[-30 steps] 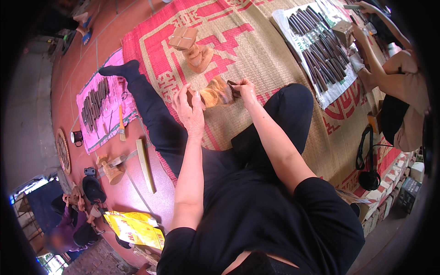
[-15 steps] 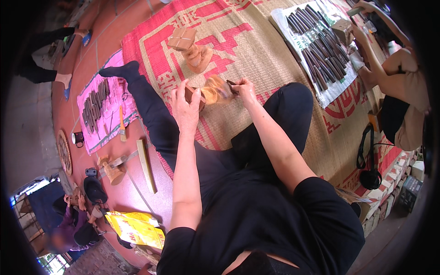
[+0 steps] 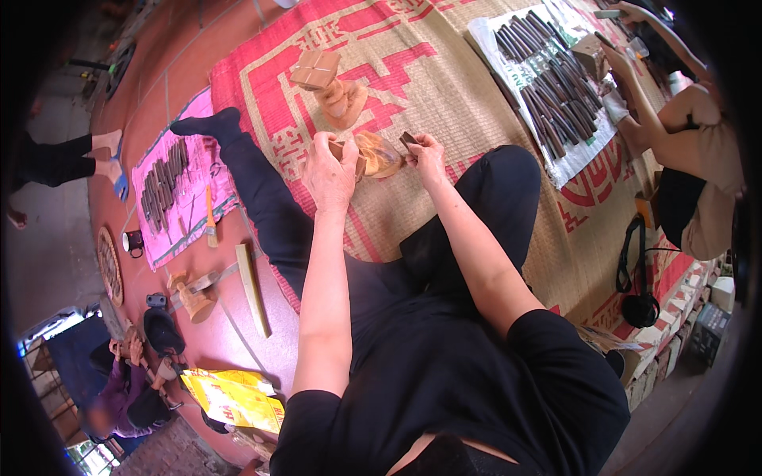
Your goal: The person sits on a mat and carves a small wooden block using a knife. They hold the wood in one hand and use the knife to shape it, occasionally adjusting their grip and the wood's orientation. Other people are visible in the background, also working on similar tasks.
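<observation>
My left hand [image 3: 329,176] is closed round the squared base of a pale wooden carving [image 3: 379,154], which lies tilted over the mat between my legs. The carving's rounded end points toward my right hand [image 3: 426,161]. Pinched in my right fingers is a small dark flat piece [image 3: 409,141], right beside that rounded end; I cannot tell whether it touches the wood. A second wooden carving [image 3: 343,101] with a square block on top stands on the mat just beyond my hands.
The patterned straw mat [image 3: 444,95] lies beneath me. Dark-handled tools [image 3: 559,103] fill a white sheet at right, near a co-worker [image 3: 683,151]. More tools [image 3: 165,176] lie on a pink cloth, with a brush [image 3: 211,226], a wooden mallet [image 3: 190,300] and a wooden strip [image 3: 252,289] at left.
My right hand and the dark piece have shifted slightly; the carving, blurred before, is now sharper. My left hand has turned a little over the base. A person's legs at far left have moved.
</observation>
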Demonstrator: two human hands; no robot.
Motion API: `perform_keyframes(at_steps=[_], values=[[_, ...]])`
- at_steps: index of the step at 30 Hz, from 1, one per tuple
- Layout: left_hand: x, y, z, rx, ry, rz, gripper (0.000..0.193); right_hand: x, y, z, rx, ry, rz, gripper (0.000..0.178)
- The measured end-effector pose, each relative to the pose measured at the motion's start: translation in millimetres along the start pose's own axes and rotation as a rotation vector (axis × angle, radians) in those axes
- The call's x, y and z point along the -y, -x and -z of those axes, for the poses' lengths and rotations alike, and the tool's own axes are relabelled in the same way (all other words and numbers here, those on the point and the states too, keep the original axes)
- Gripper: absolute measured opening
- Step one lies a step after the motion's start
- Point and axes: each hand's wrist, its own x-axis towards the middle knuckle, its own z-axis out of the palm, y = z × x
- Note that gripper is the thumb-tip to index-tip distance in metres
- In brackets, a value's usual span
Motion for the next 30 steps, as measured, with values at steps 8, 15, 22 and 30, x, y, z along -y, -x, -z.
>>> perform_keyframes(at_steps=[8, 15, 22, 30], values=[[-8, 8, 16, 0.097, 0.014, 0.096, 0.028, 7, -1, -2, 0.068, 0.016, 0.02, 0.008], [6, 32, 4, -0.075, 0.246, 0.052, 0.027, 15, 9, -34, 0.266, -0.067, 0.145, 0.013], [9, 38, 5, -0.107, 0.346, 0.087, 0.023, 14, 34, -55, 0.127, 0.435, 0.396, 0.017], [8, 44, -1, -0.11, 0.274, 0.036, 0.022, 5, -15, -62, -0.178, 0.287, 0.004, 0.019]])
